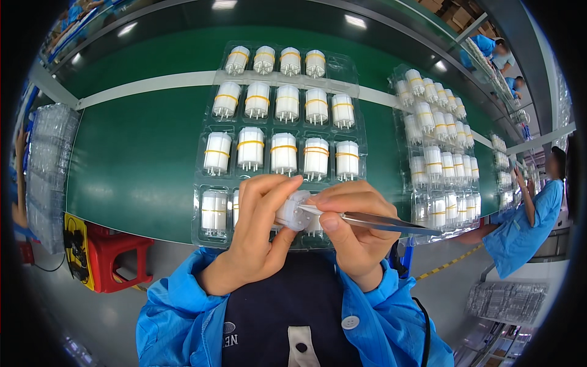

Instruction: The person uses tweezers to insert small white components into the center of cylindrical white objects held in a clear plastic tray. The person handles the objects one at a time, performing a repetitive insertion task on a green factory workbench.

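Close above the near edge of a clear plastic tray (361,137), my left hand (257,223) is closed round a white cylindrical part (291,213), its end turned toward my right hand. Held like a pen in my right hand (361,229) is a pair of metal tweezers (388,222), its shiny handle end pointing right. The tweezers' pale tips reach the end of the part; what they grip there, if anything, is too small to tell. Beneath my hands, the tray holds rows of similar white cylinders (287,103) with metal pins, most banded in yellow. My fingers hide some in the nearest row.
A second filled tray (406,202) stands to the right on the green work surface (140,153). Stacked empty clear trays (49,171) rise at the left. A red stool (119,257) stands below the left table edge. A person in blue (532,214) works at the right.
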Demonstrator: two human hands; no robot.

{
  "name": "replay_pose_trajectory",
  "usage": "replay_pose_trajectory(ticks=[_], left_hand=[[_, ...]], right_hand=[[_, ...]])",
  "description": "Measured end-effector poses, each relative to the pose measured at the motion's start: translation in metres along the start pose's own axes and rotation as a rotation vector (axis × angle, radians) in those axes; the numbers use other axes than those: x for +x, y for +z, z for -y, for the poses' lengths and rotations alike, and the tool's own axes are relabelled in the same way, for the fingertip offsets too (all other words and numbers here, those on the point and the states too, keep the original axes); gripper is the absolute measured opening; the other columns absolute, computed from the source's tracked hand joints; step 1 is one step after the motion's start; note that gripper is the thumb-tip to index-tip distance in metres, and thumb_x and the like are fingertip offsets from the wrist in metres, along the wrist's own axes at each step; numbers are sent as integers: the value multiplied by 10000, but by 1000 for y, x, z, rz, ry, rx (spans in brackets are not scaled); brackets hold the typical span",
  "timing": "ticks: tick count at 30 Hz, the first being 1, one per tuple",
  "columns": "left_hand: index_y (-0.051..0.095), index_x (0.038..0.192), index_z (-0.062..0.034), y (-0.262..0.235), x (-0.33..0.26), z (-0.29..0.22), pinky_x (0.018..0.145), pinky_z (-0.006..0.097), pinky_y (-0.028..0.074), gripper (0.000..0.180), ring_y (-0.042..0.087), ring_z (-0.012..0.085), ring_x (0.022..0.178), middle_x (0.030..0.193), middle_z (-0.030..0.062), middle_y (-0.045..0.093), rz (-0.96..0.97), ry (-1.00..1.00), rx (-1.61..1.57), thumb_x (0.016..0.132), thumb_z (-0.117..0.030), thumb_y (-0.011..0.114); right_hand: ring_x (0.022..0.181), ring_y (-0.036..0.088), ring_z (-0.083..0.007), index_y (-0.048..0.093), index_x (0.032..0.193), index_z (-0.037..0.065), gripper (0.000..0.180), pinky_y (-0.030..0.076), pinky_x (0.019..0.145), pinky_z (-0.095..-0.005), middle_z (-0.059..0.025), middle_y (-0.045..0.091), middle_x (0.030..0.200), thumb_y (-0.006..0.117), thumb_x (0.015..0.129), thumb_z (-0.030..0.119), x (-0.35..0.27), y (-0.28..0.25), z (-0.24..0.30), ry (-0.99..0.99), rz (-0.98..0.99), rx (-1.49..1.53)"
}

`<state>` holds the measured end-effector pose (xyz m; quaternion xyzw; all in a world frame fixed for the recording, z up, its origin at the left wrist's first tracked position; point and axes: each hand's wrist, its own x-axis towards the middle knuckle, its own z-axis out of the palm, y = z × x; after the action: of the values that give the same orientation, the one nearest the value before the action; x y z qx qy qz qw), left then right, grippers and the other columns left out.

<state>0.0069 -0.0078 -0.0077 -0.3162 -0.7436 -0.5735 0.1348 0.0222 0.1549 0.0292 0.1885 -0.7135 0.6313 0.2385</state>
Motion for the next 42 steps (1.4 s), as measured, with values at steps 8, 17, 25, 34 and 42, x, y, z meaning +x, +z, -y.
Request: replay_pose_trajectory(ticks=[8, 17, 25, 34, 42], left_hand=[[501, 1307, 29, -1, 0, -2, 888, 405, 422, 664, 498, 348, 1032, 1170, 195, 493, -3, -21, 15, 665, 111, 652], [475, 1336, 50, -3, 1, 0, 869, 392, 428, 677, 491, 344, 1017, 1163, 201, 490, 33, -15, 3, 685, 104, 652], [492, 1324, 51, -4, 1, 1, 845, 385, 438, 676, 500, 338, 1005, 1152, 196, 497, 44, -34, -23, 667, 116, 637], [505, 1308, 40, -12, 5, -3, 861, 399, 440, 659, 510, 344, 1002, 1152, 196, 506, 88, 18, 27, 665, 98, 638], [487, 1326, 40, -9, 1, -2, 903, 388, 438, 637, 516, 341, 1032, 1179, 207, 507, 87, -119, -204, 710, 77, 649]], right_hand=[[772, 681, -233, 690, 920, -41, 132, 537, 674, -300, -172, 702, 872, 722, 794, -19, -1, 2, -1, 8, -29, 6], [775, 687, -252, 695, 903, -40, 133, 547, 687, -322, -173, 707, 872, 724, 774, -34, 1, -3, -2, 5, 28, 41], [740, 680, -246, 705, 881, -33, 132, 538, 657, -317, -139, 709, 837, 730, 751, -39, 5, -1, -4, 5, 36, 0], [736, 678, -227, 714, 908, -21, 144, 530, 635, -306, -148, 713, 867, 732, 765, -17, 7, -10, -4, 56, 80, 73], [795, 693, -233, 723, 917, -27, 168, 547, 678, -301, -163, 716, 891, 731, 749, -32, 7, -9, -4, 27, 30, 59]])
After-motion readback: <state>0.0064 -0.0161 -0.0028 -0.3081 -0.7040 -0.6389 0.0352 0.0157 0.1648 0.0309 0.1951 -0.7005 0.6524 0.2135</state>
